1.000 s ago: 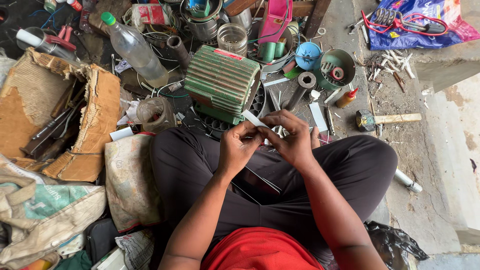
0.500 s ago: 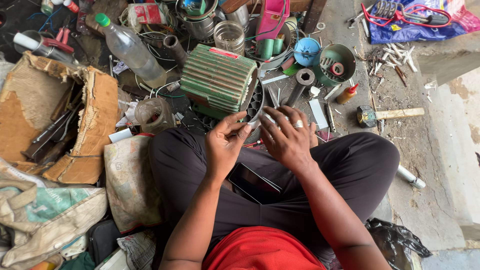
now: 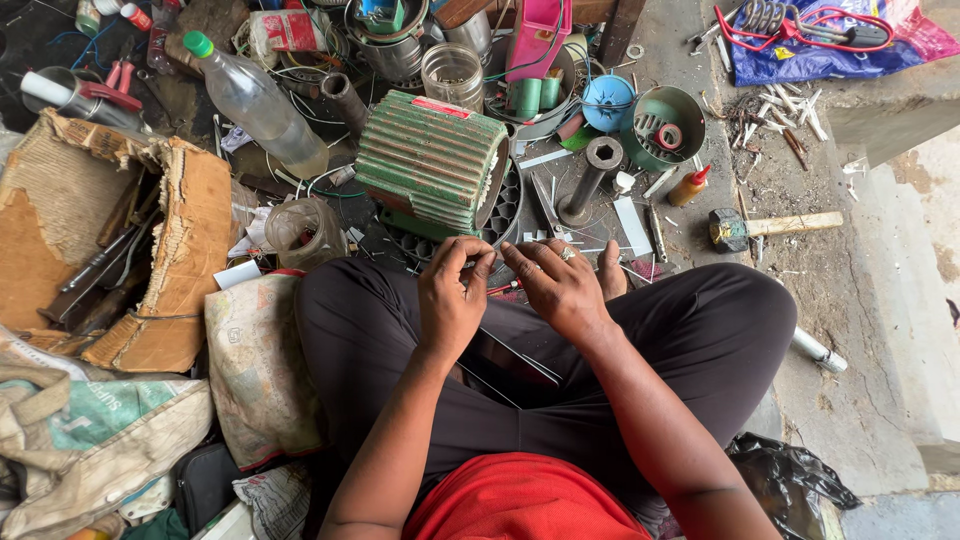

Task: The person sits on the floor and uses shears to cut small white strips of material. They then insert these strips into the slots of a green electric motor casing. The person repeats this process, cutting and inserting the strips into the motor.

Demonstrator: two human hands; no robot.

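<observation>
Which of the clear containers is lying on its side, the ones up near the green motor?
The plastic bottle with the green cap, left of the green ribbed motor housing. The glass jar behind the housing stands upright.

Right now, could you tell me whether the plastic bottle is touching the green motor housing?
Apart. The head view shows dark floor and wires between the plastic bottle and the green motor housing.

A single head-worn camera looks steeply down, close over the seated person's crossed legs, facing the cluttered concrete floor (image 3: 880,330) ahead.
</observation>
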